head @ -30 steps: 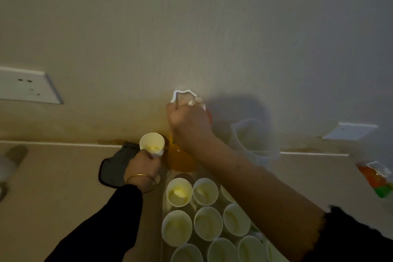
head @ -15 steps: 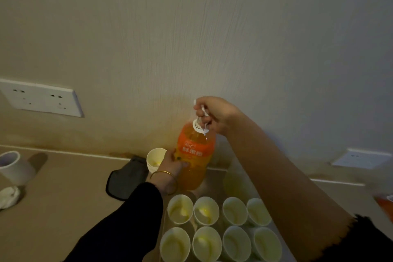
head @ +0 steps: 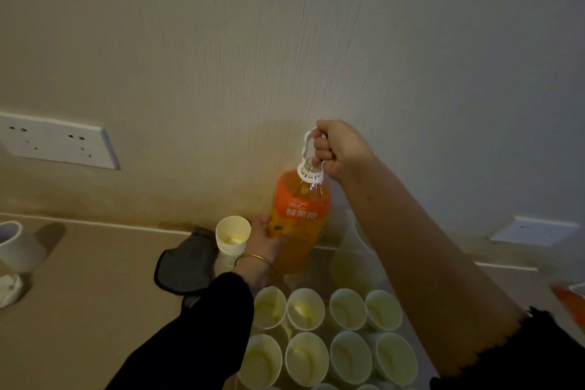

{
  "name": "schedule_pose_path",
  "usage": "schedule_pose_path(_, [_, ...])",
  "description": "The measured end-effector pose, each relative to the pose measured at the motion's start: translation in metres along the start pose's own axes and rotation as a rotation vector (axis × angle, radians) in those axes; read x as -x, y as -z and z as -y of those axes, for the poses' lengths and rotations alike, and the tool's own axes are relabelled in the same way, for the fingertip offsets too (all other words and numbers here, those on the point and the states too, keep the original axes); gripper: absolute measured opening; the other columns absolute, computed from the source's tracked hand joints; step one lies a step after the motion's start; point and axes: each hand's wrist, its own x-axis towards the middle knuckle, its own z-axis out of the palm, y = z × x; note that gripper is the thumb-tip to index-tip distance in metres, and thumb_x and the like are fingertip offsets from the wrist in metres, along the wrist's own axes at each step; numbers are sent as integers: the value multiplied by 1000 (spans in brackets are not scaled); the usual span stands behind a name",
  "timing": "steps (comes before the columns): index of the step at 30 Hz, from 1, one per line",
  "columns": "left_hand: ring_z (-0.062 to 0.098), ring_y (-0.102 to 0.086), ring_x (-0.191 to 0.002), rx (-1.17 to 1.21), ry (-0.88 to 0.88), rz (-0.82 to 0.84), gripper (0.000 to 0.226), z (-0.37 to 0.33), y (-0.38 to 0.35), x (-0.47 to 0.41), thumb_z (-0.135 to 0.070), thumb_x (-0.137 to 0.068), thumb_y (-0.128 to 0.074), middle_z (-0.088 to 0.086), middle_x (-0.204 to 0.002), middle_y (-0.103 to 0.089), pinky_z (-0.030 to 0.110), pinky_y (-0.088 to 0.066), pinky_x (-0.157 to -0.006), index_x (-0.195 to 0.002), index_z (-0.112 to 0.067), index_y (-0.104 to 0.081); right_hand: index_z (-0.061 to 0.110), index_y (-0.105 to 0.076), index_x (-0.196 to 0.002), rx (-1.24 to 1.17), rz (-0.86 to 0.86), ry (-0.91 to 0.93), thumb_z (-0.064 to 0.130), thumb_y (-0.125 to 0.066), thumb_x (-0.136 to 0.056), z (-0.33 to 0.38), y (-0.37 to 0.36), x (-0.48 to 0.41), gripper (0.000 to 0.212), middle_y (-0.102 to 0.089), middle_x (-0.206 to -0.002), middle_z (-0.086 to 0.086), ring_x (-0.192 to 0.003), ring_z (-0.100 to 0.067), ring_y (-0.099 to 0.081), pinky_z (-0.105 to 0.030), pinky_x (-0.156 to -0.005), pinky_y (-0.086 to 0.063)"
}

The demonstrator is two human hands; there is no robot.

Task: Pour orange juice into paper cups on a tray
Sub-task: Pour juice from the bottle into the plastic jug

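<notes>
Bottle: the bottle (head: 299, 218) of orange juice was near upright by the wall, just behind the cups; whether its base rested on anything could not be told.
Right hand: the right hand (head: 340, 149) was closed around the white handle (head: 307, 144) at the neck.
Left hand: the left hand (head: 264, 241), with a gold bangle (head: 253, 258) at the wrist, gripped the bottle's side at the label.
Cups: the cups (head: 305, 310) stood in rows, a little yellow in some.
Stack: a stack (head: 232, 236) of cups stood just beside the left hand.
Worktop: the worktop (head: 79, 294) held a dark cloth (head: 186, 263) and a mug (head: 15, 244) at far left.
</notes>
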Motion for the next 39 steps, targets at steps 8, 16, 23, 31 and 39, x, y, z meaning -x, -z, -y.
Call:
schedule_pose_path(8, [24,-55,-97,-275,-248,14,62,-16,4,7,-17,-70,-80,13,-124,-53,37,-51,-79,-118,-15,-41,14,-44,-63,83,-17,185,11,-43,-94,30,9,17,31,-30,-42,6,-35,-7,-24,-23,-45,-26])
schedule_pose_path(16, [16,-44,-117,-384,-572,130,114,-59,-11,16,-32,-40,-91,-10,-126,-44,37,-44,-96,-131,-42,-23,13,-43,-61,130,69,355,12,-44,-93,78,18,58,32,-27,-44,5,-36,-8,-20,-19,-40,-23])
schedule_pose_path(23, [13,-46,-110,-332,-654,129,99,-68,-26,28,-24,-48,-90,-8,-121,-45,30,-41,-87,-124,-38,-27,13,-46,-61,190,19,448,11,-45,-92,86,41,79,30,-29,-48,4,-40,-8,-24,-20,-42,-27])
schedule_pose_path(31, [11,-43,-107,-497,-702,42,100,-60,-36,36,-12,-48,-92,-11,-116,-44,29,-37,-89,-127,-31,-35,20,-64,-61,471,-161,705,30,-41,-89,26,79,84,38,-61,-54,7,-58,-5,-55,-32,-68,-46])
schedule_pose_path(39, [11,-41,-103,-656,-660,-31,104,-53,-35,43,-13,-46,-92,-10,-112,-43,28,-37,-87,-134,-21,-37,11,-65,-99,944,-588,958,37,-43,-85,-73,101,73,37,-65,-95,-7,-92,-28,-58,-41,-76,-44])
